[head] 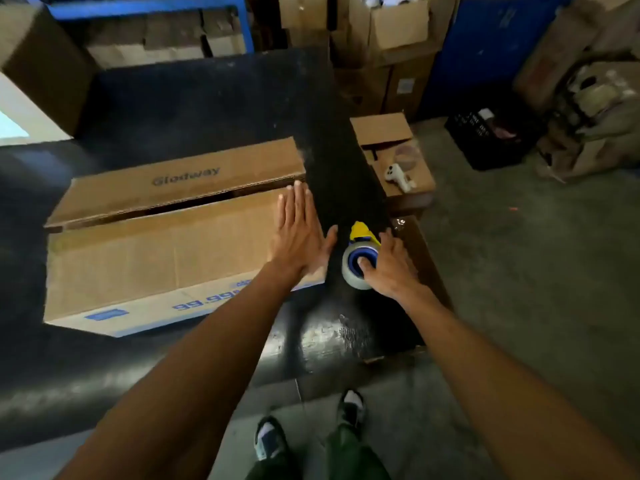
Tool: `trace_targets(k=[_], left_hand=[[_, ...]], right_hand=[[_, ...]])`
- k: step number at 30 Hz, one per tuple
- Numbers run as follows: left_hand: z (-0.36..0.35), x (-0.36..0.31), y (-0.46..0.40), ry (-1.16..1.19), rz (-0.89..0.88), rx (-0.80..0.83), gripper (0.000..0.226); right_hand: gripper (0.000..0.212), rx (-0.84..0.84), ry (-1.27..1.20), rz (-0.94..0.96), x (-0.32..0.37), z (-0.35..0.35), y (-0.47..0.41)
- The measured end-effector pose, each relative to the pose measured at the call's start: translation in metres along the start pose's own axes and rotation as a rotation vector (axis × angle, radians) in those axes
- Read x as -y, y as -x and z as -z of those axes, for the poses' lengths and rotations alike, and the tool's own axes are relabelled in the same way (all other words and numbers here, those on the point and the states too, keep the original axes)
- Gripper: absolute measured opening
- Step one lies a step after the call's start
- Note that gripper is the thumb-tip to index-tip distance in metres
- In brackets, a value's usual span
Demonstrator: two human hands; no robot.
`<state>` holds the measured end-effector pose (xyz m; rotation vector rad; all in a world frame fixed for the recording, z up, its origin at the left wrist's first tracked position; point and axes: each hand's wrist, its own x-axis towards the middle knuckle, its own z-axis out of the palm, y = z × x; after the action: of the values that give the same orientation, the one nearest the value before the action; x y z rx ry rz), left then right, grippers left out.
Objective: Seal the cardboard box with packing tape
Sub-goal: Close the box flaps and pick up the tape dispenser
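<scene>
My left hand (299, 233) lies flat, fingers spread, on the right end of the long brown cardboard box (166, 244). The box sits on the black table (207, 109), its top flaps not fully closed, a dark gap along the seam. My right hand (388, 268) grips the clear packing tape roll on its yellow-and-blue dispenser (360, 258), just right of the box, thumb in the blue core.
</scene>
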<state>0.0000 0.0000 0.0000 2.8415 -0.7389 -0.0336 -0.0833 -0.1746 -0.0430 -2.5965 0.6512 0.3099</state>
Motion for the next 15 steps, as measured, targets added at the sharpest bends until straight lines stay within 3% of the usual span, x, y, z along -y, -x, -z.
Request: trace_targets(k=[5,10,12,15], left_hand=[[-0.003,-0.001,-0.006,-0.069,0.041,0.006,0.088],[0.0,-0.001,-0.005,-0.105,0.042,0.038,0.085],[0.001,-0.002,-0.005,-0.104,0.038,0.055,0.083],[0.005,-0.003,-0.005,-0.116,0.026,0.098,0.081]], right_hand=[[0.079,0.099,0.003,-0.078,-0.005,-0.011,-0.027],[0.059,0.152,-0.084,-0.105,-0.016,-0.012,-0.045],[0.047,0.17,-0.213,-0.109,-0.019,-0.007,-0.049],[0.043,0.265,-0.682,-0.247,-0.02,0.003,-0.048]])
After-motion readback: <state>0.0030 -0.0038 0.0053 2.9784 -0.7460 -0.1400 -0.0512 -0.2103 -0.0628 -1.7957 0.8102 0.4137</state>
